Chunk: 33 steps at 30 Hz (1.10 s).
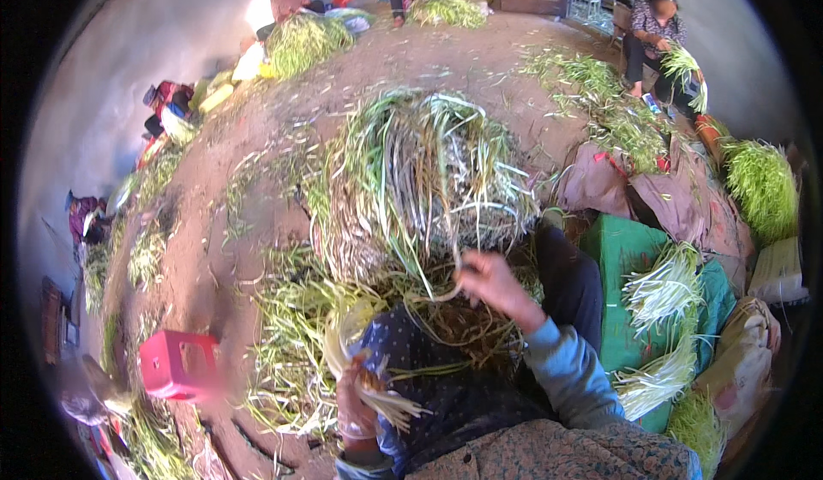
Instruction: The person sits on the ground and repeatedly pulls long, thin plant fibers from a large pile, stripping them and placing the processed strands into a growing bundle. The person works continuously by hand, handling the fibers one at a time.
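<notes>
My left hand [357, 404] is closed around a bunch of pale leafy stalks [345, 332], whose whitish ends [393, 406] stick out over my lap. My right hand [495, 287] pinches a thin, limp strand [458, 258] by the lower edge of a large heap of long green and brown stalks [418, 178]. Loose green and yellow stalks [289, 351] lie on the ground to the left of my lap. Trimmed pale bunches [665, 287] rest at my right on a green box-like thing [627, 248].
A red plastic stool [177, 364] stands on the earthen floor at the left. Brown cloth or sacking [681, 191] and a full sack [739, 358] lie at the right. Several people sit along the walls beside plant piles; one person [659, 30] at upper right holds a bunch.
</notes>
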Motion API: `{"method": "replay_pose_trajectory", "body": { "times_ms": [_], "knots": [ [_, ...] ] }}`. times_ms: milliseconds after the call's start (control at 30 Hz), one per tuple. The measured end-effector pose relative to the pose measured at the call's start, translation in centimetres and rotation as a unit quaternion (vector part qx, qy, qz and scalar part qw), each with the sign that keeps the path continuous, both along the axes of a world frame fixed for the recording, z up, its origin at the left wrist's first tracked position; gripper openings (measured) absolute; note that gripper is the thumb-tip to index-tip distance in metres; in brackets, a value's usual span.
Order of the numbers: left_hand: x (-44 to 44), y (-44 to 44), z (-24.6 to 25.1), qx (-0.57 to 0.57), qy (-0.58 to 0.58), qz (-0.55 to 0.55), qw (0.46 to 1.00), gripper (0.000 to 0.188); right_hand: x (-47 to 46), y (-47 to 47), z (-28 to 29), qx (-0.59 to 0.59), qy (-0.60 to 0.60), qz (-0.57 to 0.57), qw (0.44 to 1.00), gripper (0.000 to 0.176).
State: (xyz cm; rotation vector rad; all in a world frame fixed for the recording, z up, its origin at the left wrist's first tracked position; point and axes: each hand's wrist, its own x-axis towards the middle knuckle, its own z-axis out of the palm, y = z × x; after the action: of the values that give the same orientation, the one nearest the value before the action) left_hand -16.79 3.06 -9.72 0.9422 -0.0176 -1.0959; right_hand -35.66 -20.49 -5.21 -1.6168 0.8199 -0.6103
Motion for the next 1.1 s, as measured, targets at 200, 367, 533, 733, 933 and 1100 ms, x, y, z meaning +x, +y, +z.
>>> {"method": "replay_pose_trajectory", "body": {
  "times_ms": [200,367,533,733,933,1100],
  "knots": [
    [-1.2,-2.3,2.0,0.003,-0.059,-0.06,0.996,0.033,0.2,12.5,-2.0,-0.248,0.054,0.219,0.942,0.022],
    [-1.2,-1.6,3.1,0.022,-0.056,-0.043,0.997,0.033,0.9,13.6,-2.4,-0.244,0.073,0.224,0.941,0.019],
    [-1.6,-2.2,3.4,0.047,-0.079,-0.052,0.994,0.022,1.1,13.9,-2.4,-0.324,0.158,0.247,0.899,0.023],
    [-1.8,-2.5,3.9,0.042,-0.081,-0.036,0.995,0.016,1.9,9.5,-1.0,-0.112,0.05,0.204,0.971,0.03],
    [-1.3,-2.8,3.8,0.031,-0.055,-0.007,0.998,0.018,5.8,8.9,-1.6,-0.208,0.003,0.235,0.95,0.024],
    [1.2,-1.5,3.0,-0.017,-0.014,0.005,1.0,0.027,1.0,12.7,-2.8,-0.199,0.075,0.319,0.924,0.023]
  ]
}}
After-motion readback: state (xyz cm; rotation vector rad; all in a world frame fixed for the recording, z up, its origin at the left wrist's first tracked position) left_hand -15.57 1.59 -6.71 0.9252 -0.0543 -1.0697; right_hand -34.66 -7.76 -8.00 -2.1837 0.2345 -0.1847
